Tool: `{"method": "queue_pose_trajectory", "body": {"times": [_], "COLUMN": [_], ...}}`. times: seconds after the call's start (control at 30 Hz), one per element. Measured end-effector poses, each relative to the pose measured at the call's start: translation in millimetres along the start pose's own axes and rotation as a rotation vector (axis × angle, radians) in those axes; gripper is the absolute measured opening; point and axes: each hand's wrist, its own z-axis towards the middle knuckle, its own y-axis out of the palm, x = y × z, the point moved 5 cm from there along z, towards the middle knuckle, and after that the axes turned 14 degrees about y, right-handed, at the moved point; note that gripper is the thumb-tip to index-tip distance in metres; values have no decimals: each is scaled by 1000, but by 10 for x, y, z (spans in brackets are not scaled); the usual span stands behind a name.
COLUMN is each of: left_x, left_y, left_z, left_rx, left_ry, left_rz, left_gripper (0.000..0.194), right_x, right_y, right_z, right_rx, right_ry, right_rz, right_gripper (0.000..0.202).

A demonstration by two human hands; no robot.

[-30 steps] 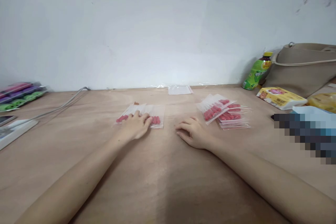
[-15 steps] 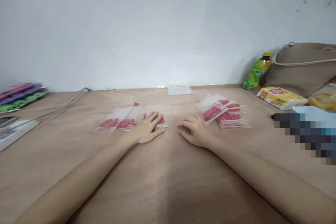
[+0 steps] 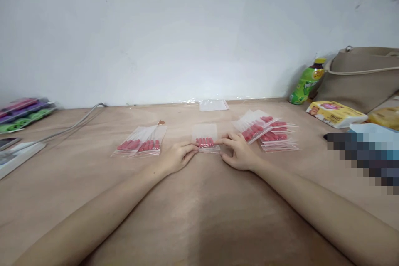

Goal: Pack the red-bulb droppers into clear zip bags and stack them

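A clear bag with several red pieces [image 3: 205,141] lies flat on the brown table between my hands. My left hand [image 3: 181,156] touches its lower left corner, thumb and fingers pinched together there. On the bag's right side, my right hand [image 3: 234,151] rests with its fingers apart, fingertips at the bag's edge. To the left lie overlapping bags of red pieces [image 3: 149,145]. A larger pile of similar bags [image 3: 271,136] is just beyond my right hand, partly fanned out.
Flat white bags [image 3: 213,105] lie by the wall. At the right are a green bottle [image 3: 306,84], a yellow tissue pack [image 3: 336,113] and a beige handbag [image 3: 358,79]. Colourful rolls [image 3: 26,114], a cable [image 3: 75,125] and a phone [image 3: 8,144] are at the left.
The bag under my left hand has moved right to the middle and is now uncovered. My left hand has drawn its fingers together at the bag's corner; my right hand now meets its other side.
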Motion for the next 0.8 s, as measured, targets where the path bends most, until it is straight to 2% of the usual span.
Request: {"method": "queue_pose_trajectory", "body": {"times": [0.1, 0.17, 0.33, 0.4, 0.47, 0.7, 0.8], "left_x": [-39, -42, -18, -8, -2, 54, 91], "left_y": [-44, -48, -41, -38, -33, 7, 27], "left_z": [-17, -2, 22, 13, 2, 47, 73], "left_rx": [43, 60, 48, 33, 28, 3, -16], "left_ry": [-64, -93, -71, -31, 11, 166, 224], "left_rz": [15, 20, 31, 48, 80, 277, 352], "left_gripper": [16, 18, 18, 14, 19, 26, 25], "right_x": [-76, -110, -63, -54, -61, -23, 11], "right_y": [5, 19, 75, 85, 73, 40, 48], "right_z": [-17, -24, -2, 5, 12, 81, 101], "right_rx": [-61, -70, 60, 103, 130, 84, 65], "right_ry": [-64, -103, -121, -146, -153, 47, 79], "right_rz": [69, 118, 80, 8, -33, 109, 132], "right_gripper": [39, 37, 18, 16, 15, 13, 17]}}
